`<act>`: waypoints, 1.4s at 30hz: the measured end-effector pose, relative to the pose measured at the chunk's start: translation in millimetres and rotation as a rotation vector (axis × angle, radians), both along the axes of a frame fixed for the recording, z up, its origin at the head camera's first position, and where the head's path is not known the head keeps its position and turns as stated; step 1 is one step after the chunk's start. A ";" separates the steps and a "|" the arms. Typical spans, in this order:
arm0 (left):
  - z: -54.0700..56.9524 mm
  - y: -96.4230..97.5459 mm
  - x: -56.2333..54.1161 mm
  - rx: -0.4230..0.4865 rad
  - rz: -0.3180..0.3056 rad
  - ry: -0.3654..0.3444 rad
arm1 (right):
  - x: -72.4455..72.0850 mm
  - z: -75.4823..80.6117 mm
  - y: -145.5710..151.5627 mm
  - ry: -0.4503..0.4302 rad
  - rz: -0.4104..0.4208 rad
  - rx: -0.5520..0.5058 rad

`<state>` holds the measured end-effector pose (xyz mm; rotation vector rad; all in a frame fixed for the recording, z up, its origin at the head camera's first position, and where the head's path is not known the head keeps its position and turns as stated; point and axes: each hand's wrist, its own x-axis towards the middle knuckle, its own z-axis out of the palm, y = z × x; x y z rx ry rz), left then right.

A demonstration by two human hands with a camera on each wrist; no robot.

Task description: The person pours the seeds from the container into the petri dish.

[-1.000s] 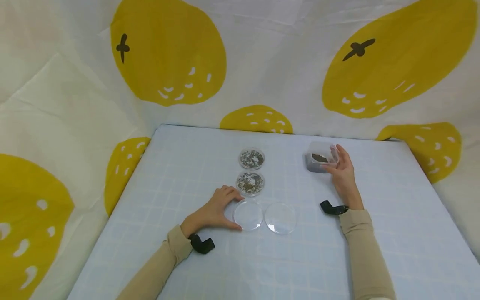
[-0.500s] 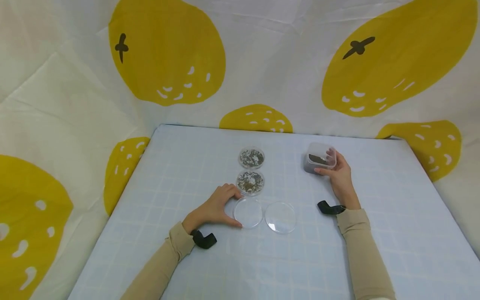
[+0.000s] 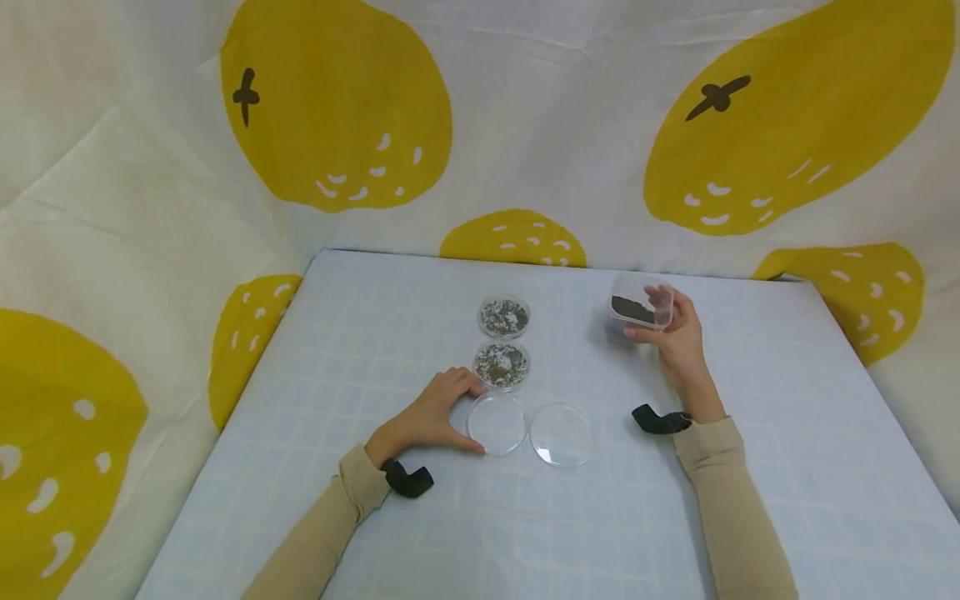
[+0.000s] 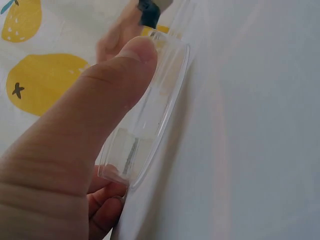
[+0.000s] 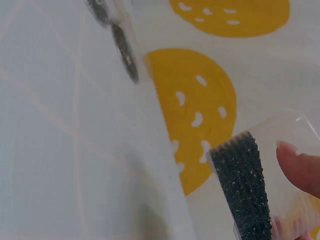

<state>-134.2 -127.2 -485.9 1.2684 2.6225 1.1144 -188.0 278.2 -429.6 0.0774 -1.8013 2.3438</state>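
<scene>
My left hand (image 3: 435, 412) holds a clear petri dish (image 3: 497, 425) by its rim, thumb on the near side and fingers on the far side; the dish sits on the table. Its thumb pressed to the dish wall (image 4: 145, 135) shows in the left wrist view. At the back right, my right hand (image 3: 681, 342) grips a clear plastic box (image 3: 621, 287) by its right side, raised off the table. Dark granules (image 5: 242, 182) fill the bottom of the box, which tilts slightly.
A second clear dish (image 3: 562, 436) lies right beside the held one. Behind stand two petri dishes, the nearer (image 3: 501, 367) and the farther (image 3: 503, 317), with dark, patchy grains in them. A fruit-patterned cloth (image 3: 540, 150) hangs behind the table (image 3: 585, 533).
My right hand has lifted the box of granules off the table, and it has shifted slightly left. My left hand has stayed at the dish, almost still.
</scene>
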 end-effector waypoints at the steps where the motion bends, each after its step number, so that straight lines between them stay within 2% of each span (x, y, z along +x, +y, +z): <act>1: -0.3 -0.1 0.0 -0.002 0.000 -0.001 | 2.4 5.6 -3.2 0.017 0.003 0.011; 10: -1.8 -0.5 0.3 0.001 0.002 -0.005 | 29.7 50.7 -33.0 0.134 -0.001 0.183; 13: -1.4 -0.3 0.4 -0.002 0.003 -0.009 | 38.5 59.3 -43.6 0.182 -0.024 0.295; 17: -0.4 0.2 0.6 -0.001 0.002 -0.016 | 50.5 68.1 -58.2 0.243 -0.071 0.494; 20: -0.8 0.3 0.3 -0.001 0.002 -0.013 | 60.8 74.0 -70.6 0.317 -0.085 0.617; 24: -1.5 0.5 -0.3 0.000 0.004 -0.006 | 70.8 71.3 -82.5 0.406 -0.073 0.707; 29: -0.7 0.5 -0.1 0.005 0.005 -0.003 | 76.0 57.6 -89.1 0.461 -0.026 0.791; 34: -0.1 0.3 0.6 0.002 0.008 -0.010 | 79.7 47.1 -95.3 0.567 0.021 0.819; 42: 0.4 0.2 0.4 0.010 0.007 -0.015 | 80.0 33.7 -106.4 0.766 0.036 0.877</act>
